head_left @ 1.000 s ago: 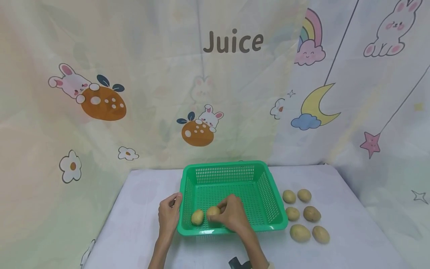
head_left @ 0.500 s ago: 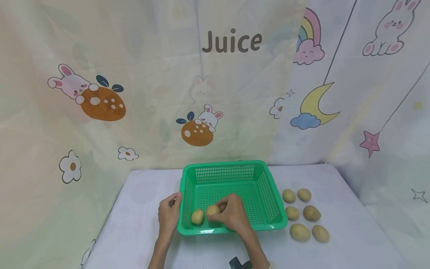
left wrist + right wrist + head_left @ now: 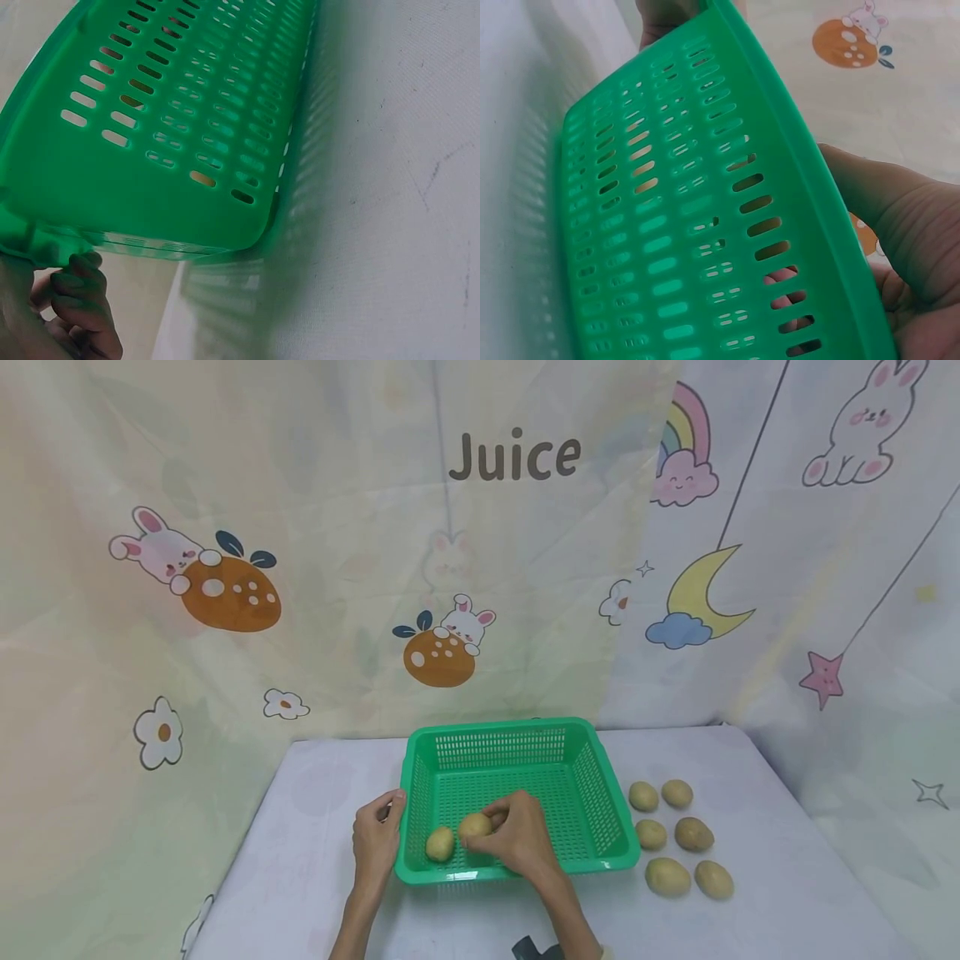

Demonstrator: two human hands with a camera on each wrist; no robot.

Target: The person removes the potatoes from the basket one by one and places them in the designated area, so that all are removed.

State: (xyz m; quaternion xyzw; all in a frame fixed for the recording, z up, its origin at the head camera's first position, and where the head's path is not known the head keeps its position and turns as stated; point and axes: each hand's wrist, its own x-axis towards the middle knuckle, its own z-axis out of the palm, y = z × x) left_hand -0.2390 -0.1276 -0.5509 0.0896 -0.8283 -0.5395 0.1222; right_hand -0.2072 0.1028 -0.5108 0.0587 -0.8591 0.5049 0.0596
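A green slotted plastic basket (image 3: 555, 789) stands on the white-covered table. My left hand (image 3: 377, 839) pinches its left rim; in the left wrist view, the curled fingers of that hand (image 3: 71, 315) are at the rim, beside the basket wall (image 3: 150, 199). Reaching over the near side, my right hand (image 3: 521, 835) holds a potato (image 3: 474, 825) between thumb and fingers inside the basket. Just left of it lies a second potato (image 3: 439, 844). The right wrist view has the basket's outer wall (image 3: 765, 195) largely hiding the fingers, with the thumb side of the hand (image 3: 915, 232) behind the rim.
Several potatoes (image 3: 667, 877) lie in two loose columns on the table (image 3: 780, 860), right of the basket. A dark object (image 3: 534, 950) shows at the bottom edge near my right forearm. Behind the table hangs a printed cloth (image 3: 525, 610).
Both hands and the basket stay practically where they were. The head view has shifted very slightly.
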